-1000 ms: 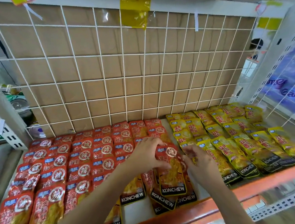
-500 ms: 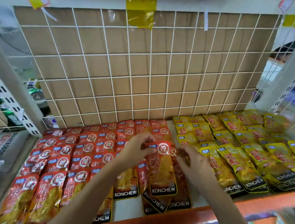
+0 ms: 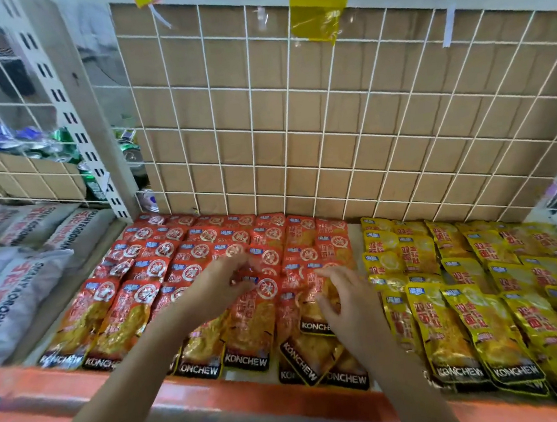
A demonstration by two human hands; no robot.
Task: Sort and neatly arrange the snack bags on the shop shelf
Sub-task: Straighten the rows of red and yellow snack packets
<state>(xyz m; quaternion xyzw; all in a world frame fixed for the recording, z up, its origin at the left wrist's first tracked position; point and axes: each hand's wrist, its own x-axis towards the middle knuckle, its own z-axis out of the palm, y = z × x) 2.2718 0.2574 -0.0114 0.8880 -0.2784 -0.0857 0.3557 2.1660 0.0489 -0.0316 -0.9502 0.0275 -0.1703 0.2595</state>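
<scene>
Already the sorting by colour looks mostly done: the red bags fill the left part of the shelf and the yellow bags fill the right, with a narrow bare strip between the two at the back. Both lots lie flat in overlapping rows that run from the wire grid to the orange front lip.

Both hands are at the inner edge of the red block, beside the yellow. The left hand has its fingers bent down onto the top of a front red bag. It is too blurred for me to tell whether they pinch the bag or only press it. The right hand has its fingers spread and loosely bent over the next red bag, touching it or just above it.

What is left, I judge, is tidying. Below the right hand a crooked bag lies tilted across its neighbours, and that front corner is bunched. The red columns further left already sit fairly straight. The yellow rows fan out a little toward the right and may want squaring too. Grey sacks lie on the neighbouring shelf to the left.
</scene>
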